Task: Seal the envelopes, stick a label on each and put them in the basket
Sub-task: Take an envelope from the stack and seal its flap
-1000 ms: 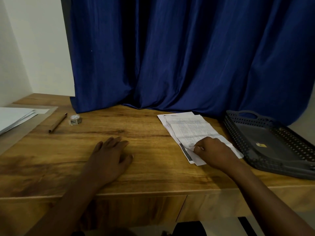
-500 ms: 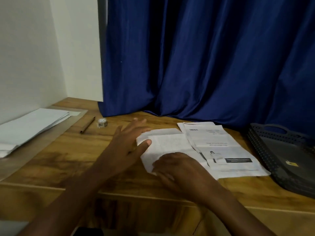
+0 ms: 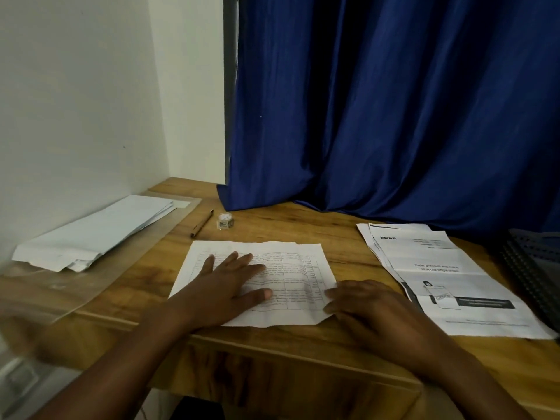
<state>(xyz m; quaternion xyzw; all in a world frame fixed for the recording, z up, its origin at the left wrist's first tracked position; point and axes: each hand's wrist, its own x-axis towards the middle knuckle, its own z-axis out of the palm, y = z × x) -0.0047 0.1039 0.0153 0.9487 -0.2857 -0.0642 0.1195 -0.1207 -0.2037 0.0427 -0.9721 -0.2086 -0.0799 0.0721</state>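
Observation:
A printed sheet with a table [image 3: 291,268] lies flat in front of me on the wooden desk [image 3: 303,222]. My left hand [image 3: 230,283] presses flat on its left half, fingers straight. My right hand [image 3: 372,310] rests at the sheet's lower right corner, fingertips on the paper edge. A stack of white envelopes [image 3: 97,231] lies at the far left on a clear plastic sleeve. The dark perforated basket [image 3: 533,268] shows only its left rim at the right edge of the view.
A pile of printed papers [image 3: 439,274] lies right of the sheet. A brown pen [image 3: 201,223] and a small roll of tape [image 3: 225,221] sit at the back of the desk. A blue curtain [image 3: 394,101] hangs behind. A white wall stands at the left.
The sheet has been pulled from the right pile to the desk's middle and spread open. My left hand moved onto it. The view has swung left, so the basket is nearly out of frame.

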